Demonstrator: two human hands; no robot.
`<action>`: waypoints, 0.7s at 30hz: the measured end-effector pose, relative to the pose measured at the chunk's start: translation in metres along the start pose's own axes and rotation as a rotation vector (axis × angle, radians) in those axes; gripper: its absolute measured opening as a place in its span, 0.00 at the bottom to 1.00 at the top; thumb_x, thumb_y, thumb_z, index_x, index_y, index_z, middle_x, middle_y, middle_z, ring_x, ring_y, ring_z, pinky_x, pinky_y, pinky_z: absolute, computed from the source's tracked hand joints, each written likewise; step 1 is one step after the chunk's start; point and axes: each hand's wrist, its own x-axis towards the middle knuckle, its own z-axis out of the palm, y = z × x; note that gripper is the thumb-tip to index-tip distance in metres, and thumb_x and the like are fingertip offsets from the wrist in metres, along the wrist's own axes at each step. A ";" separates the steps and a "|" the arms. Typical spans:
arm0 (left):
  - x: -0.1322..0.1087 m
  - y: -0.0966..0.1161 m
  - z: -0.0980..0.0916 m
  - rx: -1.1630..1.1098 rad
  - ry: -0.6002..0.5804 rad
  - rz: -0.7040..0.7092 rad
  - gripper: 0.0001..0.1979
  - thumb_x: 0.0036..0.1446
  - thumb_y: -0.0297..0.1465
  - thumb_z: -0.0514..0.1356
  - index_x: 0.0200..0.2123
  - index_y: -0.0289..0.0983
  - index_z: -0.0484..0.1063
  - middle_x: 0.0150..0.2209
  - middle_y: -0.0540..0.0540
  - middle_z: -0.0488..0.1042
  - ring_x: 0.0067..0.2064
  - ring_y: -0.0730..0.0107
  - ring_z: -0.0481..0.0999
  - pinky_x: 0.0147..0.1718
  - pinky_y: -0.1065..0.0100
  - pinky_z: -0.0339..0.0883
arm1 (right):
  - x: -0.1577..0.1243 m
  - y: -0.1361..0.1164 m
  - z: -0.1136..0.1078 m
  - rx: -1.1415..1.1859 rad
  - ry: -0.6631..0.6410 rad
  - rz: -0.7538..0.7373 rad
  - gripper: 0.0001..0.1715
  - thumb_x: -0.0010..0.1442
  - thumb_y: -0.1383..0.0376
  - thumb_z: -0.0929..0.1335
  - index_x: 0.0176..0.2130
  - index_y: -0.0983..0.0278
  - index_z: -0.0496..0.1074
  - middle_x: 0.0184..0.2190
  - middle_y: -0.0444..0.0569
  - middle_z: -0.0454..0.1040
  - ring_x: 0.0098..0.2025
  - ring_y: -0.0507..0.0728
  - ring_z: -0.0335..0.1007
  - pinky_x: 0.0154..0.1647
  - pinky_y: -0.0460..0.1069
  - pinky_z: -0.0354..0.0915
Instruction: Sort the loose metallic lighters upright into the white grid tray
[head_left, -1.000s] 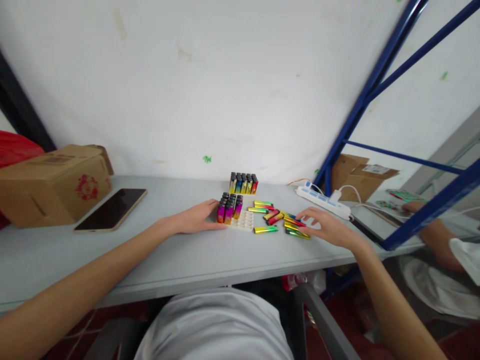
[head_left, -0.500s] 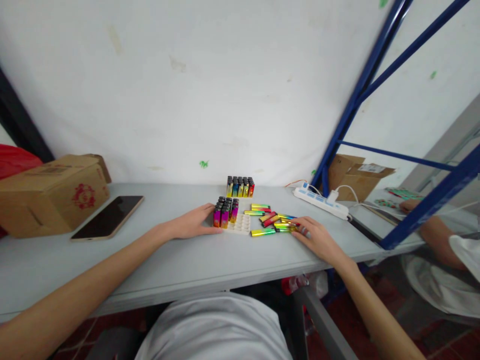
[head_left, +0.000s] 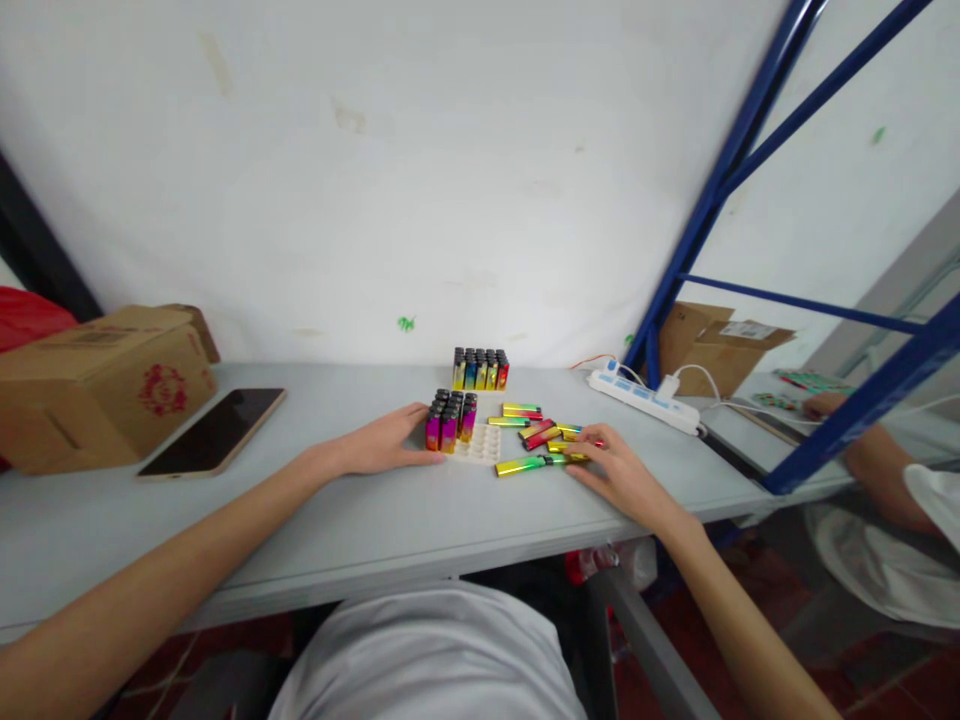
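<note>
Several loose metallic lighters (head_left: pixel 539 433) lie under and left of right hand (head_left: pixel 621 474), cannot tell if pinching one; left hand (head_left: pixel 388 440), spread, borders white tray (head_left: pixel 484 446) and upright purple lighters (head_left: pixel 448 428), likely bracing them

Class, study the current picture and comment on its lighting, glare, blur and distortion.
Head view: the white wall looks evenly lit, shadows faint; head view: glints on the shiny loose lighters; head view: detail around the right hand looks soft; head view: the blue frame and dark post lean outward, suggesting wide-angle distortion.
</note>
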 end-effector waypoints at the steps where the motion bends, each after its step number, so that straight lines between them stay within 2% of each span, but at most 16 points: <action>1: 0.000 0.000 0.000 0.003 0.002 0.000 0.38 0.59 0.58 0.61 0.62 0.37 0.65 0.61 0.36 0.70 0.60 0.48 0.71 0.63 0.53 0.63 | 0.002 -0.002 0.001 -0.001 0.004 -0.004 0.14 0.67 0.59 0.68 0.51 0.56 0.76 0.52 0.56 0.70 0.56 0.64 0.69 0.61 0.62 0.67; 7: -0.001 0.001 -0.001 -0.032 0.022 0.009 0.38 0.57 0.57 0.62 0.61 0.38 0.67 0.60 0.38 0.71 0.59 0.47 0.72 0.62 0.54 0.64 | 0.009 -0.005 0.007 -0.009 0.001 0.006 0.10 0.70 0.59 0.65 0.46 0.58 0.74 0.48 0.55 0.74 0.51 0.64 0.71 0.56 0.63 0.68; 11: -0.001 -0.001 0.001 -0.060 0.053 0.029 0.38 0.56 0.57 0.63 0.62 0.40 0.67 0.61 0.39 0.71 0.59 0.48 0.72 0.63 0.54 0.63 | 0.007 -0.007 0.002 0.098 0.071 0.110 0.14 0.72 0.55 0.61 0.45 0.59 0.72 0.43 0.55 0.77 0.47 0.64 0.74 0.51 0.61 0.69; 14: -0.001 -0.001 0.001 -0.070 0.060 0.038 0.37 0.56 0.57 0.64 0.62 0.41 0.68 0.60 0.40 0.72 0.59 0.48 0.72 0.63 0.54 0.63 | 0.011 -0.016 -0.003 0.354 0.122 0.241 0.17 0.72 0.51 0.61 0.47 0.60 0.67 0.34 0.51 0.77 0.36 0.60 0.74 0.41 0.55 0.70; 17: -0.001 0.000 0.001 -0.064 0.054 0.042 0.37 0.57 0.56 0.63 0.61 0.41 0.68 0.61 0.39 0.71 0.59 0.48 0.72 0.63 0.55 0.62 | 0.027 -0.030 -0.003 0.711 0.122 0.300 0.20 0.69 0.47 0.64 0.46 0.60 0.65 0.26 0.45 0.74 0.27 0.57 0.70 0.33 0.53 0.68; 21: -0.001 0.001 0.002 -0.057 0.067 0.057 0.36 0.58 0.56 0.63 0.62 0.40 0.67 0.61 0.39 0.71 0.59 0.48 0.71 0.64 0.54 0.61 | 0.055 -0.048 0.010 1.098 0.069 0.352 0.28 0.64 0.46 0.69 0.55 0.59 0.65 0.32 0.47 0.76 0.32 0.57 0.72 0.37 0.54 0.70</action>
